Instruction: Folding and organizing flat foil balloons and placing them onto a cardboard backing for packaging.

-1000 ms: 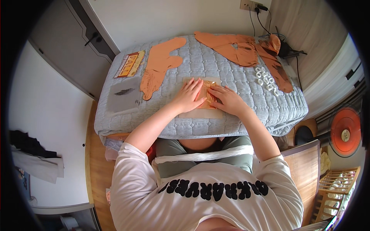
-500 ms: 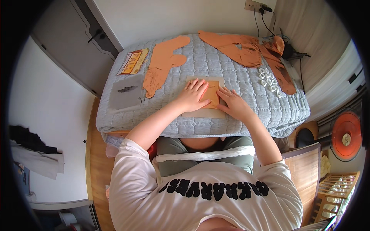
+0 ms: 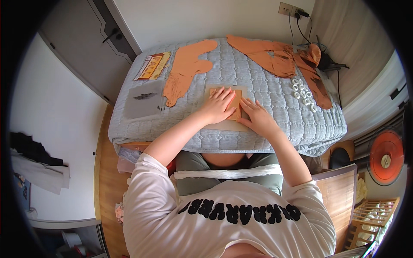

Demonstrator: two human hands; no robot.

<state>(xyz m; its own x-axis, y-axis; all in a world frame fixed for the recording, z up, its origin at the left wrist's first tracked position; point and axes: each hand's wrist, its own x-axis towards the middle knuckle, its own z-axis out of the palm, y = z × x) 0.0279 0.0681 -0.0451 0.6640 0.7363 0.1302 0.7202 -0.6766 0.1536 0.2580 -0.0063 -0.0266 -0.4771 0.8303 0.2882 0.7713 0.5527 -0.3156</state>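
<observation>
My left hand [image 3: 218,105] lies flat, fingers stretched forward, on a small orange-brown rectangular sheet [image 3: 235,113]. My right hand [image 3: 260,118] rests along that sheet's right edge, fingers extended and the thumb pointing in toward the sheet. Under the sheet is a larger greyish-tan flat board [image 3: 227,125], lying on the quilted bed cover. Much of the sheet is hidden beneath my left hand. Neither hand is wrapped round anything.
The grey-blue quilted bed [image 3: 172,131] carries a long orange cut-out piece [image 3: 187,69], a grey sheet [image 3: 142,107], a yellow and red printed card [image 3: 154,65], larger dark-stained orange pieces [image 3: 262,53] and several white rings [image 3: 303,92]. A red round fan [image 3: 386,160] stands at right.
My right hand has shifted slightly left along the sheet, nearer my left hand, which stays flat on it. The whole view has turned a little.
</observation>
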